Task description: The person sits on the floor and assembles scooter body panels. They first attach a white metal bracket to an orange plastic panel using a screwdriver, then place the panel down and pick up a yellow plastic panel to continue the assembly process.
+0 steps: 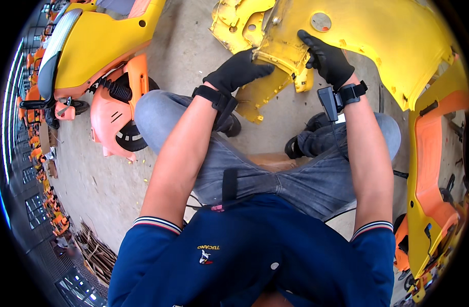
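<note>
At one o'clock is a scuffed yellow plastic body panel (358, 35); the right gloved hand (330, 62) holds its near edge, the left gloved hand (237, 72) meets its corner, grip unclear. A yellow-and-orange scooter (94, 53) stands at ten o'clock.

Strip lights (10, 110) glow at left, where orange vehicles (35, 153) crowd the far edge of a grey concrete floor (99, 189) and a pile of sticks (95, 249) lies before a dark wall (42, 240) with paned windows (35, 211).
</note>
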Action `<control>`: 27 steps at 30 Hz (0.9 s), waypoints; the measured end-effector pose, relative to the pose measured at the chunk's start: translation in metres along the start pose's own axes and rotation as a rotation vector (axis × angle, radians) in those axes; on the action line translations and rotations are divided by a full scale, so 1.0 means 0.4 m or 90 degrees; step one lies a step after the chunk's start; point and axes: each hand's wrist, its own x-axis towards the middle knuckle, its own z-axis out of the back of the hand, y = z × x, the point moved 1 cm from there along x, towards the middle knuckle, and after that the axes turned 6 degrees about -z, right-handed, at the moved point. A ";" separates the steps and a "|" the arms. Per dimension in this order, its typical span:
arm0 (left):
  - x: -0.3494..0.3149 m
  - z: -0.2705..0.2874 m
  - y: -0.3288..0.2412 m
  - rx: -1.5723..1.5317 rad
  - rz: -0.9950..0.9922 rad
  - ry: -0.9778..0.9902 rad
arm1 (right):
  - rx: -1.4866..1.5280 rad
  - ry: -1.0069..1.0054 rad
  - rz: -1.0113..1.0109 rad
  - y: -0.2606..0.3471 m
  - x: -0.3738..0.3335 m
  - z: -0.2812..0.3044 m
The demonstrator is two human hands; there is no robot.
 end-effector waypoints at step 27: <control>0.010 -0.061 -0.058 -0.148 0.048 0.090 | 0.380 0.094 -0.062 0.032 -0.050 0.029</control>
